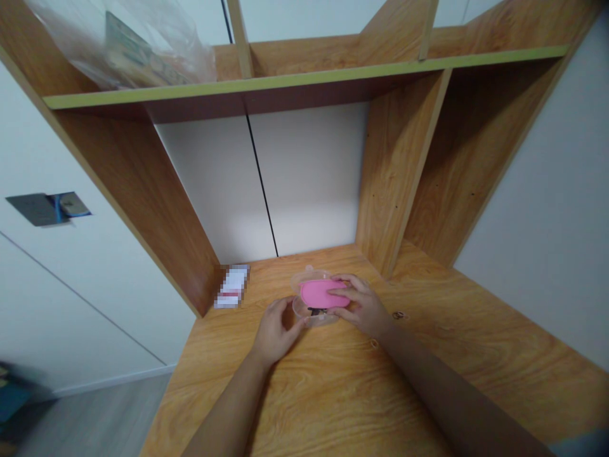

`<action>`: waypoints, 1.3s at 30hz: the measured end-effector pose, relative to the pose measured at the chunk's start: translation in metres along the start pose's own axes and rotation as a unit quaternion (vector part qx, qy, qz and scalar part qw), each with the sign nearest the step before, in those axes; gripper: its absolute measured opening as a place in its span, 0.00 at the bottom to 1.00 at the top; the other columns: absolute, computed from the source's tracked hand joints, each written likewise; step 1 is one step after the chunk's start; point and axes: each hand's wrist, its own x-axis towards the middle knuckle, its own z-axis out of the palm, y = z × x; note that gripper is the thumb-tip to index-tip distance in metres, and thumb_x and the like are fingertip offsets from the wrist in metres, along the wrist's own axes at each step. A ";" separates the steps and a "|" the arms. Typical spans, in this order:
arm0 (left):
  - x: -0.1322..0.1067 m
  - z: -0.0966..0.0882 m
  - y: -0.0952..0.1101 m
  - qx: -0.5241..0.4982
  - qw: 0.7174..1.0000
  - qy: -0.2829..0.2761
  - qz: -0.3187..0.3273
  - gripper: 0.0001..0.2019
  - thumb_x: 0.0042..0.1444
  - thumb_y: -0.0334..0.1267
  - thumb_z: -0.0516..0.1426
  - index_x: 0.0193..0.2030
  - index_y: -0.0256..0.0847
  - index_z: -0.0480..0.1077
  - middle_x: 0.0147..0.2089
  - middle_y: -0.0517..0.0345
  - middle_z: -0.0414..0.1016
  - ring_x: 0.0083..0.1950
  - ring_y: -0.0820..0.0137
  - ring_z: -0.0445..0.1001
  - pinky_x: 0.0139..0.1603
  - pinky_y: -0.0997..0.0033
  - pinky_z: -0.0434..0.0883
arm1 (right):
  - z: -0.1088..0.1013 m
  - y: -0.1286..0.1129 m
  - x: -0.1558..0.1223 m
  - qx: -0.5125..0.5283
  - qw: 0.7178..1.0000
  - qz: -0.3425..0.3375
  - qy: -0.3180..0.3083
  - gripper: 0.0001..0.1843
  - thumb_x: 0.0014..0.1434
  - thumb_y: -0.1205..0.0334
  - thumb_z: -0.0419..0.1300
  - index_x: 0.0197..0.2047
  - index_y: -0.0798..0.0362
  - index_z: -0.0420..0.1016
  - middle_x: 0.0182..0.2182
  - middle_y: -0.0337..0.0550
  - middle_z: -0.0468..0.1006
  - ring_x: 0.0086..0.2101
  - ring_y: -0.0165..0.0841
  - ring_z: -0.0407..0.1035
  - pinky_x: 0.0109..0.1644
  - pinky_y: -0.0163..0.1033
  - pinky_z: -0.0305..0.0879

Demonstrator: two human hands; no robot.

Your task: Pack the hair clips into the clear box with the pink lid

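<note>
We find two hands on a wooden desk (333,387), both reaching in from the near edge. The left hand (278,331) is half-cupped, its fingers (288,311) loosely curved and their tips at the near-left rim of a clear round plastic dish (309,313); we cannot tell whether they touch it. The right hand (362,307) lies over the dish's right side, with its fingers (341,292) pressed together across one pink oval piece (320,293). Any pinch by its thumb is hidden from us.

The pink piece sits inside the dish, near the far end of the desk and left of the right side panel (390,178). One small dark item (317,311) shows below it through the plastic, too small to identify.

One white packet (232,285), blurred, stands just beside the left side panel (143,197), well left of the dish. The desk's left edge runs from that panel toward us, well left of both hands, and the right panel stands well apart from the right hand. Above the far end runs one shelf (304,82), with one plastic bag (118,47) at its left end.
</note>
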 end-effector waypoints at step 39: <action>-0.002 0.000 -0.004 -0.016 0.999 0.027 0.044 0.24 0.62 0.45 0.60 0.63 0.43 0.66 0.60 0.46 0.74 0.60 0.58 0.73 0.63 0.52 0.69 | 0.019 -0.003 -0.002 0.103 0.993 0.013 -0.064 0.18 0.61 0.57 0.65 0.55 0.41 0.78 0.58 0.46 0.73 0.59 0.43 0.67 0.64 0.55 0.64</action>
